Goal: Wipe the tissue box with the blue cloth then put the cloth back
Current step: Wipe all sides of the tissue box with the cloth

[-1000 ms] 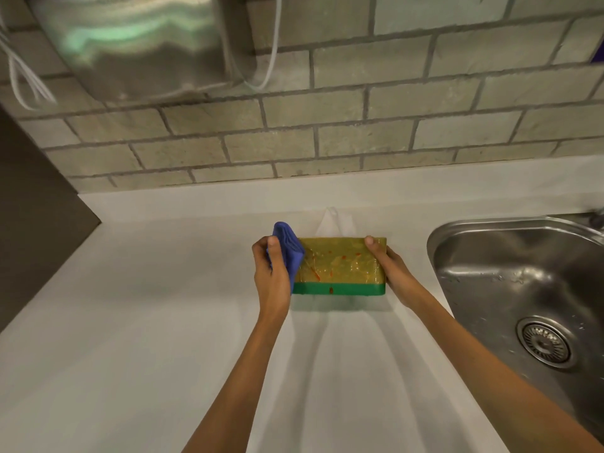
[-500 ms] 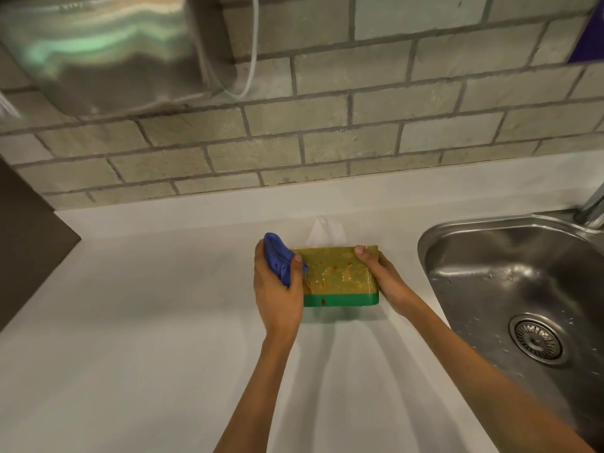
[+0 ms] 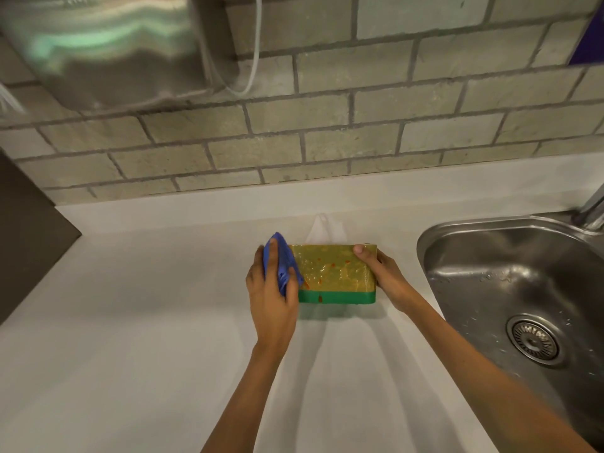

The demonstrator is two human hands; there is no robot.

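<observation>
The tissue box point(image 3: 336, 273) stands on the white counter, its near face yellow-green with a green band along the bottom and red spots on it. A white tissue point(image 3: 325, 228) sticks out behind its top. My left hand point(image 3: 271, 292) grips the bunched blue cloth point(image 3: 282, 261) and presses it against the box's left end. My right hand point(image 3: 380, 273) holds the box's right end, thumb on the top right corner.
A steel sink point(image 3: 523, 289) with a drain point(image 3: 534, 340) lies to the right, a tap point(image 3: 593, 207) at its far corner. A brick wall runs behind the counter point(image 3: 147, 338). A metal dispenser point(image 3: 108, 47) hangs upper left. A dark panel point(image 3: 26, 230) borders the left.
The view has shifted slightly, so the box sits a little left and lower in frame. My left hand with the cloth has slid along the box's left end; my right hand keeps its hold.
</observation>
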